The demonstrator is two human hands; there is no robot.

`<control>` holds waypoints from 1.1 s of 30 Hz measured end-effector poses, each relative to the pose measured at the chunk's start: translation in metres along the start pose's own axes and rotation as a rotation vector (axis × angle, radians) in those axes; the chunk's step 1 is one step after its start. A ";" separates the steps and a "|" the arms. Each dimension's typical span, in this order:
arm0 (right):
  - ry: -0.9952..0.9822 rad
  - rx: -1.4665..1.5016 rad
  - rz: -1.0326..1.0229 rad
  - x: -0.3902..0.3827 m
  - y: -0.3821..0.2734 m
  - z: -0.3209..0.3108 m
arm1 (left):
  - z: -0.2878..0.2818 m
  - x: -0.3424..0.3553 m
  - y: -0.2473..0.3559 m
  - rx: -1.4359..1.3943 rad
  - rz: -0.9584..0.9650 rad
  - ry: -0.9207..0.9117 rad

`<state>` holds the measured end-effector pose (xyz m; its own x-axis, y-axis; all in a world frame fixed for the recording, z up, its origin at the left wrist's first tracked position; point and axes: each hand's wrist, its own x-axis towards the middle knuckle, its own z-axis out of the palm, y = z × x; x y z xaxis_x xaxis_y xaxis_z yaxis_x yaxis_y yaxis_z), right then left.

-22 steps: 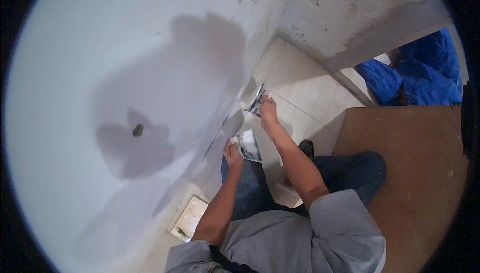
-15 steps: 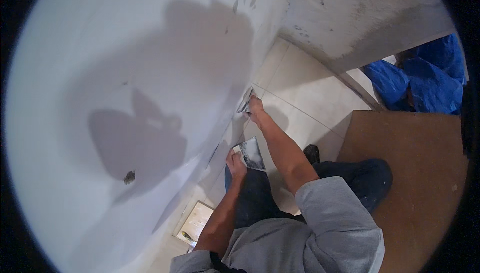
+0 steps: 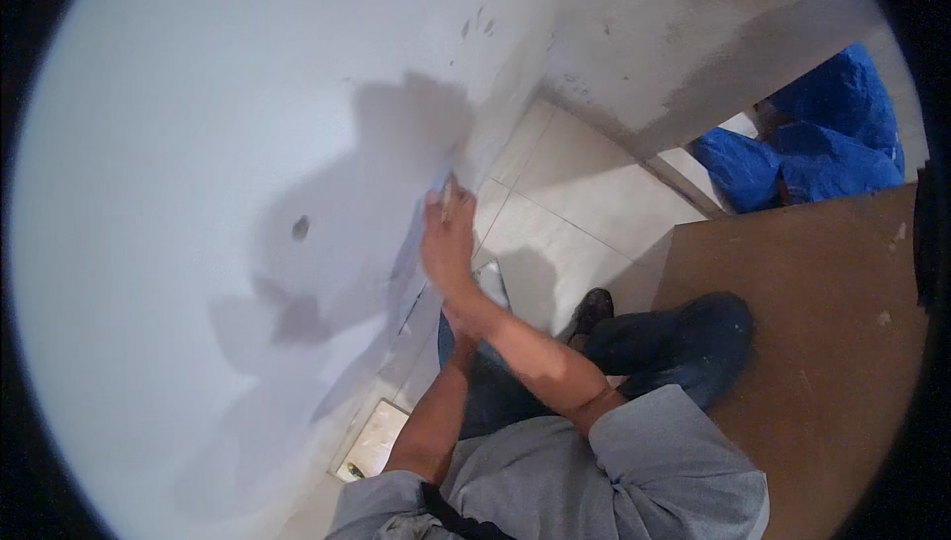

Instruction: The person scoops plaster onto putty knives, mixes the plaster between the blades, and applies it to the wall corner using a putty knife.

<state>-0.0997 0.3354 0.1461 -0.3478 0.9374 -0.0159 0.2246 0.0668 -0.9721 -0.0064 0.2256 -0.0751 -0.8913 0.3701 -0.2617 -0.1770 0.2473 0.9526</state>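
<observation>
The right hand [image 3: 448,243] is gripping a trowel [image 3: 443,183] against the white wall [image 3: 198,144]; the left hand's fingers are hidden, state unclear.

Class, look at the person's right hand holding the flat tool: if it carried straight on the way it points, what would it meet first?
Most likely the white wall. The right hand points its putty knife up along it, seemingly touching already, though depth is unclear.
</observation>
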 end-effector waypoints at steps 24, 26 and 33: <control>-0.853 -0.631 -1.117 -0.112 -0.047 -0.231 | -0.148 -0.166 0.219 -1.182 -0.213 -0.089; -0.835 -0.403 -0.989 -0.110 -0.038 -0.227 | -0.181 -0.180 0.186 -1.063 -0.026 -0.013; -0.962 0.267 0.045 -0.101 -0.060 -0.201 | -0.287 -0.319 0.015 -0.675 0.069 0.412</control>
<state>0.1052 0.3053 0.2534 -0.9595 0.2540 -0.1218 0.0850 -0.1512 -0.9848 0.1558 -0.1460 0.0667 -0.9688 -0.0285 -0.2460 -0.2133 -0.4089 0.8873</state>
